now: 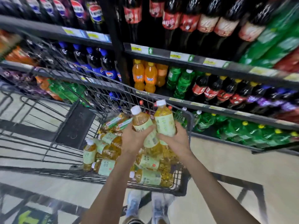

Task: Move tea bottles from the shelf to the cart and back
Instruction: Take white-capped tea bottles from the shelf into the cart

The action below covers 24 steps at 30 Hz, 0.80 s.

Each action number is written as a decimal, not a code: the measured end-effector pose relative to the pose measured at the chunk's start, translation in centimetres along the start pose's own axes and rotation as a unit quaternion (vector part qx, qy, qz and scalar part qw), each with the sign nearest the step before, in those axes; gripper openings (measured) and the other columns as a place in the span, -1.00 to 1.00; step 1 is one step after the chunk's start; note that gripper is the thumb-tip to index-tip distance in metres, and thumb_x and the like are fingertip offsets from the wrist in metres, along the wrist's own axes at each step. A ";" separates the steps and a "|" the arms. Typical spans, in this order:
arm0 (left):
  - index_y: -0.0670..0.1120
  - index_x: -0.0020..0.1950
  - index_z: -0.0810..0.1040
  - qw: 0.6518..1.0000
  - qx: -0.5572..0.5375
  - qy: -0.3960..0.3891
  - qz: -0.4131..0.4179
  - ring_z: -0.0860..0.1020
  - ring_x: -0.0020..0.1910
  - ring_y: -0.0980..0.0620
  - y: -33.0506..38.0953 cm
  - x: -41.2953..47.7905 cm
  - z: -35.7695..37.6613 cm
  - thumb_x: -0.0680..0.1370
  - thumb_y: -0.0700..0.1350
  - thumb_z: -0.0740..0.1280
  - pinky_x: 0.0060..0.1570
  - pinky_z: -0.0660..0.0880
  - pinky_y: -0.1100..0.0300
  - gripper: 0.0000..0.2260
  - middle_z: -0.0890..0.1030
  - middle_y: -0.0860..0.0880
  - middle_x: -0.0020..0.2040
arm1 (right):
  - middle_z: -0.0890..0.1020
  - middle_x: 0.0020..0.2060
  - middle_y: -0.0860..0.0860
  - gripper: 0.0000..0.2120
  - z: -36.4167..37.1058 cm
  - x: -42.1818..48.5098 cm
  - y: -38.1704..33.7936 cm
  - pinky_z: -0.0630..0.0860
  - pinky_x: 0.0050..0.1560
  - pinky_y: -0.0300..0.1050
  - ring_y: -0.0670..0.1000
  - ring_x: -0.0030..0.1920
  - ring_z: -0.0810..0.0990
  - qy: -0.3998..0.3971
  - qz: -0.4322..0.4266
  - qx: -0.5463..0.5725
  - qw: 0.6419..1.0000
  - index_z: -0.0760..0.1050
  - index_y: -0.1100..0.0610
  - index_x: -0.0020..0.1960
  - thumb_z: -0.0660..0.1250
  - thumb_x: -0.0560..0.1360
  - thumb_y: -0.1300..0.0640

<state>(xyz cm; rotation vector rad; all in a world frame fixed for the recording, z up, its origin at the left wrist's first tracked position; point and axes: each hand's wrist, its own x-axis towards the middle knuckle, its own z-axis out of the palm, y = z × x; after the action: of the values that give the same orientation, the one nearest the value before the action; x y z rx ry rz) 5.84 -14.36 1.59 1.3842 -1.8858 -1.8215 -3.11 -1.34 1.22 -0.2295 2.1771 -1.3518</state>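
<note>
At centre frame, left hand [133, 139] and right hand [177, 140] curl fingers round labelled waists of tea bottles [165, 122], likely heavy, rigid, slick.

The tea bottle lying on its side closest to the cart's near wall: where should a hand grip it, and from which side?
Grip it around its labelled middle, coming from above. The tea bottle lies on its side atop the pile, white cap pointing left, so its upper flank is exposed. The near wall of the cart probably crowds any lower approach.
</note>
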 end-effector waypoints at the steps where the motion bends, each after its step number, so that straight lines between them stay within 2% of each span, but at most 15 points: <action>1: 0.04 0.16 0.58 1.000 -0.003 0.002 0.017 0.67 0.03 0.07 0.6 -0.6 -0.2 0.26 0.25 0.61 0.08 0.61 0.04 -0.43 0.70 0.09 0.03 | 0.62 -0.02 -0.12 -0.43 -0.3 -0.5 -0.6 0.50 -0.14 -0.28 -0.18 -0.05 0.59 0.007 -0.006 0.004 1.000 0.46 0.02 0.25 0.61 0.32 0.16; 3: 0.09 0.05 0.59 0.998 -0.003 0.013 0.059 0.65 -0.08 0.23 2.1 -1.7 -0.6 0.32 0.12 0.61 -0.09 0.57 0.29 -0.62 0.70 0.13 -0.08 | 0.64 -0.01 -0.07 -0.47 -0.9 -1.8 -2.1 0.55 -0.09 -0.19 -0.14 -0.05 0.62 0.028 -0.025 0.001 0.999 0.48 0.02 0.21 0.61 0.32 0.16; 4: 0.11 0.01 0.57 0.996 0.009 0.019 0.088 0.62 -0.13 0.29 2.8 -2.2 -0.8 0.34 0.10 0.61 -0.16 0.52 0.35 -0.66 0.68 0.15 -0.11 | 0.65 -0.01 -0.07 -0.47 -1.1 -2.4 -2.9 0.56 -0.08 -0.17 -0.14 -0.06 0.62 0.042 -0.037 0.000 0.998 0.49 0.03 0.21 0.61 0.31 0.15; 6: 0.13 -0.02 0.56 0.991 0.030 0.023 0.132 0.61 -0.13 0.26 4.2 -3.4 -1.3 0.32 0.16 0.60 -0.15 0.52 0.26 -0.65 0.67 0.16 -0.13 | 0.64 -0.02 -0.10 -0.45 -1.4 -3.7 -4.2 0.55 -0.10 -0.21 -0.19 -0.08 0.62 0.072 -0.055 0.003 0.996 0.49 0.04 0.22 0.62 0.30 0.16; 8: 0.14 -0.02 0.56 0.986 0.034 0.020 0.160 0.63 -0.11 0.17 5.4 -4.1 -2.0 0.28 0.23 0.57 -0.09 0.57 0.10 -0.62 0.68 0.16 -0.13 | 0.63 -0.05 -0.14 -0.46 -1.8 -5.1 -5.6 0.50 -0.17 -0.37 -0.29 -0.13 0.60 0.098 -0.073 0.014 0.992 0.48 0.04 0.19 0.62 0.29 0.20; 10: 0.10 0.00 0.57 0.981 0.043 0.010 0.186 0.63 -0.13 0.19 6.6 -4.7 -2.6 0.29 0.20 0.58 -0.10 0.58 0.09 -0.61 0.68 0.15 -0.14 | 0.64 -0.04 -0.15 -0.47 -2.1 -6.4 -6.8 0.49 -0.19 -0.43 -0.31 -0.13 0.60 0.126 -0.088 0.029 0.988 0.49 0.05 0.19 0.63 0.30 0.21; 13: 0.05 -0.01 0.57 0.972 0.055 -0.007 0.230 0.59 -0.18 0.28 8.4 -6.1 -3.4 0.34 0.11 0.59 -0.19 0.49 0.25 -0.66 0.66 0.16 -0.15 | 0.66 -0.05 -0.10 -0.48 -2.6 -8.4 -8.1 0.58 -0.11 -0.25 -0.20 -0.11 0.64 0.173 -0.105 0.045 0.978 0.50 0.04 0.15 0.64 0.28 0.21; 15: 0.05 -0.03 0.57 0.967 0.064 -0.014 0.248 0.59 -0.19 0.28 9.5 -6.8 -3.9 0.33 0.11 0.59 -0.22 0.45 0.29 -0.67 0.65 0.16 -0.17 | 0.65 -0.05 -0.09 -0.47 -2.9 -9.6 -8.8 0.59 -0.10 -0.18 -0.15 -0.09 0.64 0.208 -0.107 0.054 0.971 0.49 0.02 0.14 0.64 0.27 0.20; 19: 0.07 -0.01 0.56 0.954 0.083 -0.042 0.285 0.61 -0.16 0.22 11.1 -8.2 -4.6 0.32 0.16 0.58 -0.12 0.56 0.15 -0.63 0.66 0.16 -0.17 | 0.59 -0.08 -0.20 -0.45 -3.8 -12.1 -10.0 0.46 -0.20 -0.46 -0.36 -0.12 0.56 0.272 -0.119 0.064 0.953 0.43 -0.05 0.14 0.64 0.29 0.15; 20: 0.08 0.01 0.56 0.951 0.085 -0.055 0.293 0.62 -0.15 0.22 11.6 -8.6 -4.7 0.31 0.18 0.58 -0.08 0.59 0.10 -0.61 0.66 0.17 -0.15 | 0.60 -0.08 -0.20 -0.45 -4.0 -12.7 -10.2 0.47 -0.20 -0.45 -0.33 -0.10 0.56 0.285 -0.121 0.070 0.948 0.43 -0.04 0.15 0.64 0.28 0.14; 22: 0.09 0.04 0.56 0.943 0.088 -0.081 0.310 0.62 -0.13 0.22 12.4 -9.3 -4.8 0.29 0.23 0.56 -0.04 0.62 0.05 -0.57 0.67 0.17 -0.13 | 0.63 -0.05 -0.13 -0.47 -4.6 -13.8 -10.5 0.55 -0.13 -0.28 -0.18 -0.06 0.61 0.309 -0.129 0.081 0.939 0.46 -0.01 0.15 0.64 0.29 0.12; 24: 0.09 0.06 0.57 0.934 0.094 -0.094 0.331 0.63 -0.10 0.18 13.2 -10.1 -4.5 0.23 0.33 0.51 0.00 0.62 0.00 -0.48 0.67 0.17 -0.10 | 0.66 -0.05 -0.09 -0.50 -5.4 -14.9 -10.9 0.61 -0.08 -0.12 -0.12 -0.06 0.64 0.332 -0.137 0.090 0.929 0.49 0.01 0.15 0.64 0.29 0.10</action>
<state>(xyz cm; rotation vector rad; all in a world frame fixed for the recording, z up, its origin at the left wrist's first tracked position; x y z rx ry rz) 8.18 -12.83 18.62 0.4957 -2.2924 -1.4873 4.75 3.96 17.97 0.0059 2.6018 -2.0015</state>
